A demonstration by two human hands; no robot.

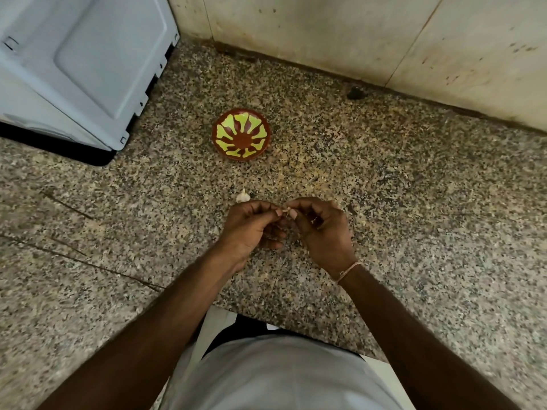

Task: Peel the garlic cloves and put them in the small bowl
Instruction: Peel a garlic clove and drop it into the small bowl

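Between both hands: garlic clove [286, 212], pinched above the bench [414, 202]
Fingers: left hand [251, 229] and right hand [319, 229] both clamped on it
Small bowl [241, 134]: empty, well beyond
Garlic bulb [243, 196]: just beside left hand
Risk: clove likely slips if the skin tears suddenly

The tabletop [384, 202] is speckled polished stone, smooth with a few thin scratches. The small bowl [241, 134] looks like glossy painted ceramic, while the garlic bulb [243, 196] wears dry, papery skin. The grey appliance [83, 60] has smooth matt casing.
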